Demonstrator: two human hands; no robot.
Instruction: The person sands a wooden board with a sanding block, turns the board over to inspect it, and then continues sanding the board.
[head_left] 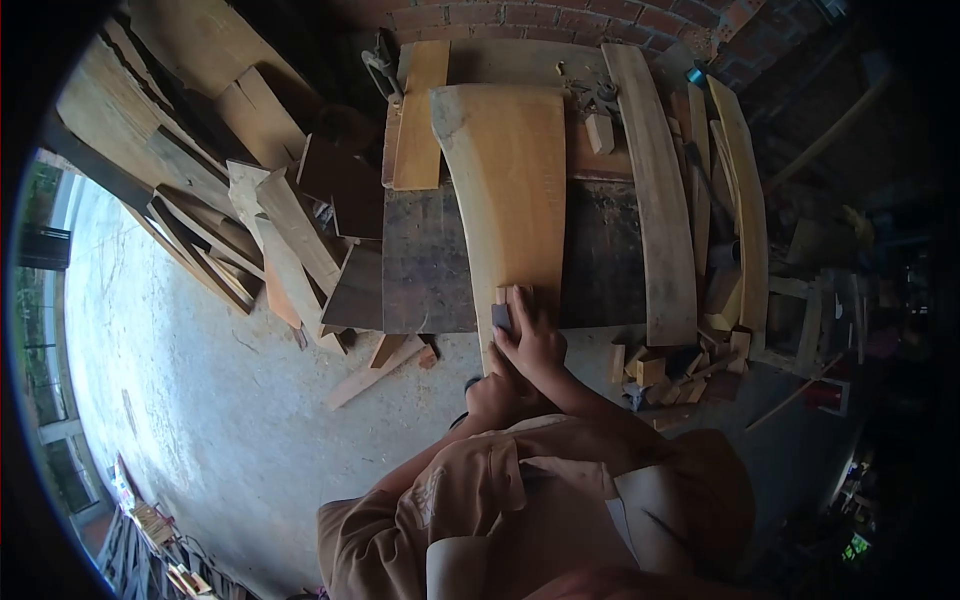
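Note:
A long, pale wooden board point(520, 180) with one curved edge lies lengthwise on the dark worktable point(420, 260), its near end reaching past the table's front edge towards my body. My right hand point(532, 342) is closed on a small sanding block point(501, 317), which looks like wood with dark grey paper around it, and holds it against the board's near part. Just below, my left hand point(492, 398) grips the board's near end, thumb on top; its other fingers are partly hidden.
A long plank point(655, 190) lies along the table's right side, and a shorter board point(422, 115) at its back left. Offcuts point(690, 375) are heaped on the floor at right. Leaning boards point(260, 110) crowd the left. A brick wall point(600, 20) stands behind.

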